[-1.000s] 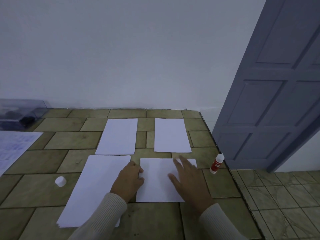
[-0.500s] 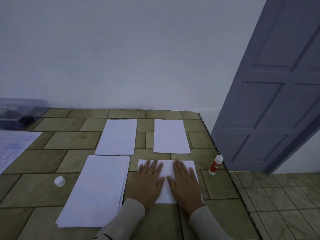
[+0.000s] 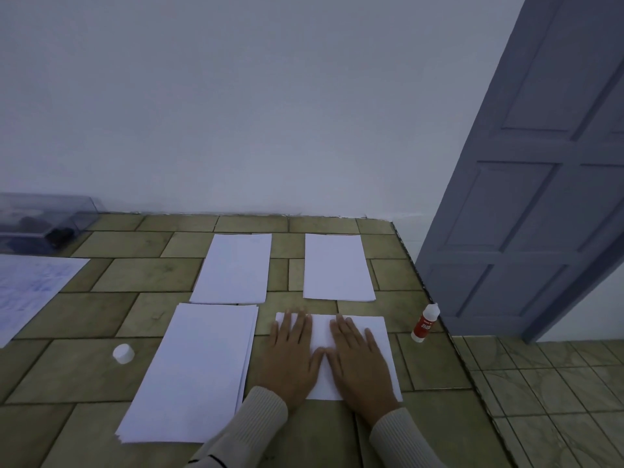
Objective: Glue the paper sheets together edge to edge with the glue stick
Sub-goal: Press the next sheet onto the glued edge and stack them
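Both hands lie palm down on a single white paper sheet [image 3: 380, 336] at the near middle of the tiled surface [image 3: 152, 275]. The left hand [image 3: 290, 363] covers the sheet's left edge. The right hand [image 3: 359, 364] rests on its middle. The fingers [image 3: 344, 336] of both hands are straight and slightly spread, flat on the paper, gripping nothing. The two thumbs meet between the hands. Cream ribbed sleeves [image 3: 256, 423] cover both wrists.

The glue stick [image 3: 424, 324], white with a red label, stands upright at about 2 o'clock from the hands. It sits just beside the sheet's far right corner and close to the right edge of the surface, with neither hand on it. A small white cap [image 3: 123, 353] lies well apart at 9 o'clock.

Between the cap and the hands lies a stack of paper [image 3: 196, 373], its edges slightly fanned, just beside the left hand. Two more sheets lie farther off with a gap between them: the far left sheet [image 3: 236, 268] at 11 o'clock and the far right sheet [image 3: 337, 268] at 12 o'clock, just beyond the fingertips.

At 10 o'clock, at the left border, lies a printed page [image 3: 30, 288] with faint blue marks. Behind it a clear plastic box [image 3: 40, 224] stands against the white wall [image 3: 270, 113]. A grey panelled door [image 3: 540, 197] stands at 2 o'clock beyond the surface edge, above a tiled floor [image 3: 557, 383].
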